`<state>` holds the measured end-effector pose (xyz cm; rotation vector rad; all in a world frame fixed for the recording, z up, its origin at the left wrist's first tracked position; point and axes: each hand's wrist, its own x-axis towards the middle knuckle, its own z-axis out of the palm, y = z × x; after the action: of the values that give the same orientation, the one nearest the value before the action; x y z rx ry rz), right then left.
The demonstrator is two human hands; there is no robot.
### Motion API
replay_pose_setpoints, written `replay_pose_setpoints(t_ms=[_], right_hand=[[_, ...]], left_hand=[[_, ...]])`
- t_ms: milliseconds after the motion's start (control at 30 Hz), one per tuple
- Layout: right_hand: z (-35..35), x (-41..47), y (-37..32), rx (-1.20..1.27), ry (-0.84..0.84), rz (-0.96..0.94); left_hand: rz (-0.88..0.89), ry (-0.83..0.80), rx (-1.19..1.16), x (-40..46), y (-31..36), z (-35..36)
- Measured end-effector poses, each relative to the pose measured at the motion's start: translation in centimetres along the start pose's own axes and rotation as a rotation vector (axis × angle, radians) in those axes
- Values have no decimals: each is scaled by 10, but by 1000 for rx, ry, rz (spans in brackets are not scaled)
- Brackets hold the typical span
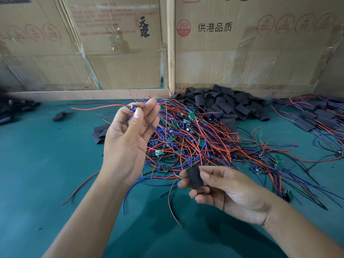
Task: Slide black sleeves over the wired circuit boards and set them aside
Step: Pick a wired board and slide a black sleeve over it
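Observation:
My left hand point(128, 140) is raised above the green table, palm toward me, and pinches a small wired circuit board point(132, 108) between thumb and fingers. Its red, black and blue wires trail off to the left and down. My right hand point(225, 189) is lower and to the right. It pinches a flat black sleeve point(194, 177) between thumb and fingers. The two hands are apart. A tangled pile of wired circuit boards point(188, 135) with red, blue and black wires lies behind both hands.
A heap of loose black sleeves point(221, 103) lies at the back against cardboard boxes point(260, 53). Sleeved boards point(312, 118) lie at the far right. A few sleeves point(100, 133) lie left of the pile, and more dark pieces point(11, 110) sit at the far left edge.

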<state>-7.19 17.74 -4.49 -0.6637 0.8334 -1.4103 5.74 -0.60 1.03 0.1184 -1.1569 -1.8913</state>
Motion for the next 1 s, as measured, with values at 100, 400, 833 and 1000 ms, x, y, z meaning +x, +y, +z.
replay_pose_setpoints(t_ms=[100,400,833,1000], right_hand=[[1,2,2,10,14,-40],[4,4,5,-99,86,-149],[1,3,5,-211,164,-169],[-1,4,7,-276,222,-177]], left_hand=[[-4,-12,-7,0,0,0],[-12,-23,24,0,-4,-3],[74,-92,111,-1,-5,-3],[77,-138,119,-4,-7,0]])
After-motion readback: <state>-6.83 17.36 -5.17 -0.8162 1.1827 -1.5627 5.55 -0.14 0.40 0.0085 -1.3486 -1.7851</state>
